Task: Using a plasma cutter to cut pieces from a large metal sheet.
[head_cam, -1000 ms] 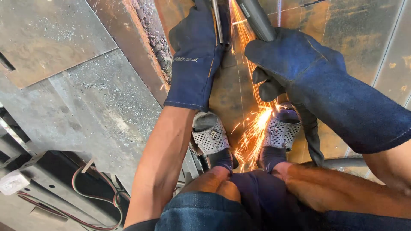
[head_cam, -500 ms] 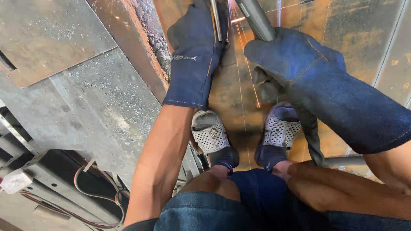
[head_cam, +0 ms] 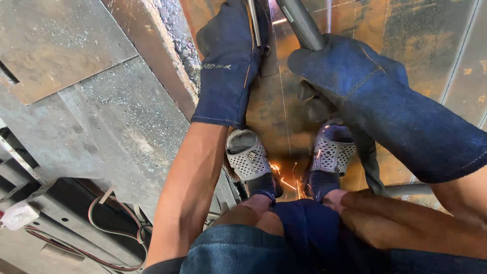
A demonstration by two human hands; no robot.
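At the bottom of the view, bent knees in blue denim shorts [head_cam: 284, 243], then two feet in grey perforated clogs [head_cam: 248, 160] standing on a rusty orange-brown steel plate [head_cam: 406, 30], with a few orange sparks [head_cam: 286, 180] scattered between the shoes. Lower left, a dark metal frame with looped red and black cables [head_cam: 122, 238] and a small white block [head_cam: 19, 215]. Left of the feet, overlapping grey speckled steel sheets [head_cam: 101, 127]. Farther up, the left hand [head_cam: 228, 61] in a long dark blue leather glove lies flat on the plate, fingers extended, pressing beside a thin bright metal straight strip [head_cam: 253, 23] that runs up out of view. The right hand [head_cam: 345, 71], in a matching blue gauntlet glove, has its fingers clenched around a grey metal tube-shaped torch handle [head_cam: 302, 23], held over the plate just right of the strip; its tip is cut off at the top edge. A dark hose [head_cam: 370, 162] trails down from under this glove past the right foot.
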